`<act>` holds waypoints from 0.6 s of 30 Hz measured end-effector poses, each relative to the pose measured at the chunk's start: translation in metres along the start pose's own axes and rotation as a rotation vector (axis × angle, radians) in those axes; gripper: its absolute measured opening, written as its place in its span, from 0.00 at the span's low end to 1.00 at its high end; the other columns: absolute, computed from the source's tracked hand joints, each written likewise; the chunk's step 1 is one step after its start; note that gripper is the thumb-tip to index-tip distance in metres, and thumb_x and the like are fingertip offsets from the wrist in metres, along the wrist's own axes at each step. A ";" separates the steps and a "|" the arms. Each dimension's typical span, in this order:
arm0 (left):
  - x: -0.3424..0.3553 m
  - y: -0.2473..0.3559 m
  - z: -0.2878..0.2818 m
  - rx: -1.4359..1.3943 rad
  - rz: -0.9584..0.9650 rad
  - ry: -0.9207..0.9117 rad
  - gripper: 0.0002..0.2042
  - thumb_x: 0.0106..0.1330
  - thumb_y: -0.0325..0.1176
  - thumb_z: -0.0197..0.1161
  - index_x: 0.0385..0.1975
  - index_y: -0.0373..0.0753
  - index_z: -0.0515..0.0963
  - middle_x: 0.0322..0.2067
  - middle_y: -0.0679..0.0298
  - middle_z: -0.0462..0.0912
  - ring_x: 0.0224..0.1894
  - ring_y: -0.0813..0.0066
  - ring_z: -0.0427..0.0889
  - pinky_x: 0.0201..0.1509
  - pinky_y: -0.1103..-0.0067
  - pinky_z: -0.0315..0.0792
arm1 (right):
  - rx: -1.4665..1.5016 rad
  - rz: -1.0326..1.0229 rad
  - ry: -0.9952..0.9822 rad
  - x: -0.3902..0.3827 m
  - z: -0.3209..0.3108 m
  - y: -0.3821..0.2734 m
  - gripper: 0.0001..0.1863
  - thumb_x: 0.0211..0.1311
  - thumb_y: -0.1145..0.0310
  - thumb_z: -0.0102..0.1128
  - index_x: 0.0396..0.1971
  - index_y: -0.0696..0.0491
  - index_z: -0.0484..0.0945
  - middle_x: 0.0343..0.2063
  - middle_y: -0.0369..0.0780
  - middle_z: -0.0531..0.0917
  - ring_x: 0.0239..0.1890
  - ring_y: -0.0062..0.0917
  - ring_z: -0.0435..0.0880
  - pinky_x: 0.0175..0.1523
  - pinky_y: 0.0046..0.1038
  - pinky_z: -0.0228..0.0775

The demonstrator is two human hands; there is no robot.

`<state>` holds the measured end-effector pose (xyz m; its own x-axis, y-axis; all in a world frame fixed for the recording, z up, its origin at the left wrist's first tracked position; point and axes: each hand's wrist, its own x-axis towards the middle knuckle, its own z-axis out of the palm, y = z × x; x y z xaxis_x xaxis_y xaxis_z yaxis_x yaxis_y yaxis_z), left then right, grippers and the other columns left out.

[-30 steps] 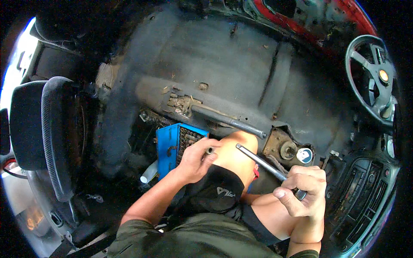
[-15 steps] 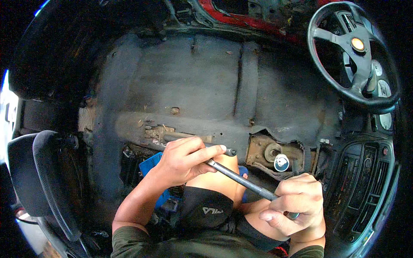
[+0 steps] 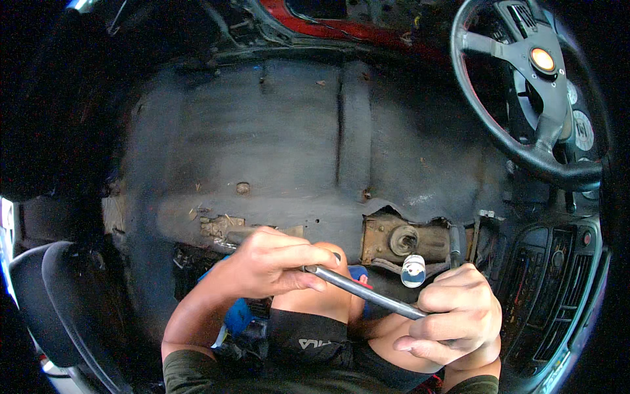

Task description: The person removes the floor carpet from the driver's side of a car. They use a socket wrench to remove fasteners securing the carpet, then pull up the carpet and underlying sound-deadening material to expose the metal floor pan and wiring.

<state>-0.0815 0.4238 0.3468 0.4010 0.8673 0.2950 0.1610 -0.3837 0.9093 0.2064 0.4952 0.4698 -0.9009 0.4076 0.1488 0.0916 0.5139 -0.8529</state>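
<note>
My left hand (image 3: 279, 259) is closed around the far end of a long metal tool bar (image 3: 364, 289), where a small dark piece shows at my fingertips, mostly hidden. My right hand (image 3: 459, 315) grips the bar's other end, holding it slanted across my bare knee and dark shorts (image 3: 305, 328). Partly hidden beneath my left forearm is a blue tool case (image 3: 236, 318). Just beyond my right hand stands a gear lever with a white and dark knob (image 3: 413, 270), beside an exposed rusty plate (image 3: 380, 236).
I am inside a stripped car with a dark, bare floor pan (image 3: 262, 131). A steering wheel (image 3: 492, 131) is at upper right, the dashboard console (image 3: 551, 289) at right, a black seat (image 3: 62, 308) at left and a red-edged door opening (image 3: 315, 26) at the top.
My left hand, earlier holding a small socket apart from the bar, has come onto the bar's end. My view has shifted, bringing more of the steering wheel into sight.
</note>
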 end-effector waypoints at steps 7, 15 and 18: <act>0.042 -0.010 -0.018 0.540 0.052 -0.272 0.11 0.59 0.48 0.70 0.35 0.51 0.82 0.15 0.68 0.67 0.15 0.70 0.76 0.17 0.73 0.68 | 0.177 0.273 0.146 0.013 -0.010 0.029 0.09 0.51 0.69 0.74 0.17 0.52 0.82 0.13 0.36 0.74 0.12 0.25 0.73 0.18 0.27 0.59; 0.069 -0.074 -0.011 0.499 0.130 0.014 0.16 0.52 0.45 0.75 0.34 0.43 0.82 0.15 0.70 0.66 0.15 0.72 0.76 0.18 0.76 0.70 | 0.666 0.714 0.497 0.019 -0.014 0.083 0.15 0.60 0.69 0.71 0.17 0.57 0.79 0.16 0.33 0.78 0.20 0.12 0.70 0.25 0.21 0.57; 0.091 -0.096 -0.010 0.481 0.150 0.056 0.19 0.48 0.43 0.78 0.37 0.40 0.83 0.16 0.68 0.73 0.17 0.71 0.78 0.20 0.76 0.72 | 0.655 0.719 0.457 0.022 -0.018 0.101 0.13 0.60 0.68 0.72 0.19 0.56 0.81 0.17 0.32 0.79 0.21 0.12 0.72 0.26 0.20 0.59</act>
<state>-0.0698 0.5425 0.2888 0.4049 0.8020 0.4390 0.5077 -0.5966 0.6216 0.2036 0.5697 0.3959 -0.4697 0.7666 -0.4378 0.1694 -0.4085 -0.8969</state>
